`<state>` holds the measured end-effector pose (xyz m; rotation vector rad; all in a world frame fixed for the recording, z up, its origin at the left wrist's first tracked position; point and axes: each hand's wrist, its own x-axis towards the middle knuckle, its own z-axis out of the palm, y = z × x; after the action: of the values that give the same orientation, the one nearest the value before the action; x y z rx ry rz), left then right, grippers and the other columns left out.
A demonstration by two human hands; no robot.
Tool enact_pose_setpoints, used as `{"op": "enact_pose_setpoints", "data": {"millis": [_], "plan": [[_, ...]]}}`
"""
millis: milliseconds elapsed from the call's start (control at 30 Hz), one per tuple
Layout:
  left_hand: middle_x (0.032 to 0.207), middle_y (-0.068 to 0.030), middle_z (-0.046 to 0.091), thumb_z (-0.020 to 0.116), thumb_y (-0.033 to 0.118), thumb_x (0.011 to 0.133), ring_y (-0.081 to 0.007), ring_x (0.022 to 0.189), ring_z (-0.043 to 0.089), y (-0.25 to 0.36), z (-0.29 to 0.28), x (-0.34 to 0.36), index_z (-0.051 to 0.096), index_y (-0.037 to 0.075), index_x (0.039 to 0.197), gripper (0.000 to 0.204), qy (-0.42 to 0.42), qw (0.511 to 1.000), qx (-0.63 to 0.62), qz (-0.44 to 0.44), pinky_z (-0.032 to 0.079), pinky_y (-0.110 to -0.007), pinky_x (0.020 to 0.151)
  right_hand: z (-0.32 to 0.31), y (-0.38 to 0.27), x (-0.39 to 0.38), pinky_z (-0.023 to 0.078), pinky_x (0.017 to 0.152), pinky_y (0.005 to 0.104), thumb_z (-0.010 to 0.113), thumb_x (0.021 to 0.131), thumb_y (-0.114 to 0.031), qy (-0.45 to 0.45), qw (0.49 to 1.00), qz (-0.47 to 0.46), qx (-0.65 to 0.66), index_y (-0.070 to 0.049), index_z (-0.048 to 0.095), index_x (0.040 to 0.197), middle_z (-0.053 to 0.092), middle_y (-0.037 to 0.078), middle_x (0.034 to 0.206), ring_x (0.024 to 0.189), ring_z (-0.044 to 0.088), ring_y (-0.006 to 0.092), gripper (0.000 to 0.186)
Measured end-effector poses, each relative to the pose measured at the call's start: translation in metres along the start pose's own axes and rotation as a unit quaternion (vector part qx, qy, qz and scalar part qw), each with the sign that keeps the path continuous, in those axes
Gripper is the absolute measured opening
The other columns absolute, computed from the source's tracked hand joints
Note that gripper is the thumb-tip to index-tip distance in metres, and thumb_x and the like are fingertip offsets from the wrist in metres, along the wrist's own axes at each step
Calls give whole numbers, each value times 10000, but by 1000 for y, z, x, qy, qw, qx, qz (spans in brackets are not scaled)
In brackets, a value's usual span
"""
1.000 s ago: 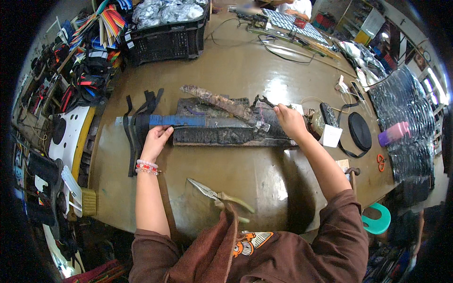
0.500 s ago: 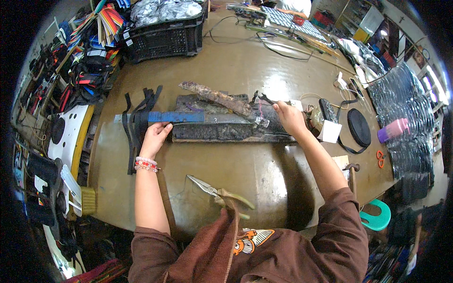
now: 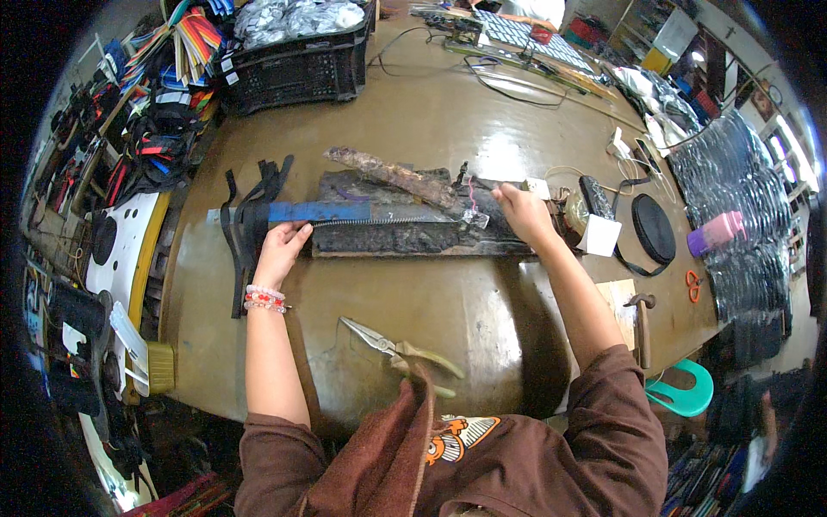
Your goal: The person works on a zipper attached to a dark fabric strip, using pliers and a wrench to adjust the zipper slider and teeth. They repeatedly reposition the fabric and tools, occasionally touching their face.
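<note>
Presumably for straightness, a ribbed strip (image 3: 388, 221) is pinched by the left hand's (image 3: 277, 252) closed fingers beyond the surface's (image 3: 207, 345) near edge, a dark piece (image 3: 486, 183) being gripped by the right hand's (image 3: 527, 215).

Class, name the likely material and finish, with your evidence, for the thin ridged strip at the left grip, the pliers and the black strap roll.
Thin ridged strip: dark, closely toothed; metal or plastic, I cannot tell.
Pliers: probably steel jaws, given their grey sheen; the dull yellowish handles look plastic-coated.
Black strap roll: likely woven webbing, matte, its loose end bending freely.
</note>
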<state>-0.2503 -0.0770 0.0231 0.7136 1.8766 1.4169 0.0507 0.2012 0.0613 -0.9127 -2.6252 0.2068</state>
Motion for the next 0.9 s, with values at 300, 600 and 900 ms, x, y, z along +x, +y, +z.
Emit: {"op": "enact_pose_setpoints", "data": {"millis": [300, 600, 900], "plan": [[1046, -55, 617, 592, 156, 869, -100, 947, 553, -1, 1, -1, 572, -42, 1079, 290, -7, 998, -37, 42, 401, -240, 870, -49, -24, -16, 481, 696, 383, 509, 852, -140, 88, 996, -6, 20, -227, 583, 1109, 620, 101, 920, 844, 598, 305, 281], [1049, -60, 616, 586, 158, 873, -107, 947, 558, -4, 1, 0, 568, -46, 1090, 298, -1, 999, -16, 45, 403, -250, 879, -46, -26, -20, 482, 653, 386, 518, 826, -128, 14, 989, -131, -65, -216, 612, 1086, 586, 96, 784, 761, 594, 289, 291], [1049, -64, 616, 587, 173, 876, -102, 944, 556, -4, 0, 1, 571, -44, 1090, 305, -1, 999, -18, 46, 407, -252, 872, -37, -29, -17, 473, 727, 393, 512, 849, -139, 49, 995, -79, 40, -187, 606, 1077, 608, 116, 854, 828, 593, 308, 251]]}}
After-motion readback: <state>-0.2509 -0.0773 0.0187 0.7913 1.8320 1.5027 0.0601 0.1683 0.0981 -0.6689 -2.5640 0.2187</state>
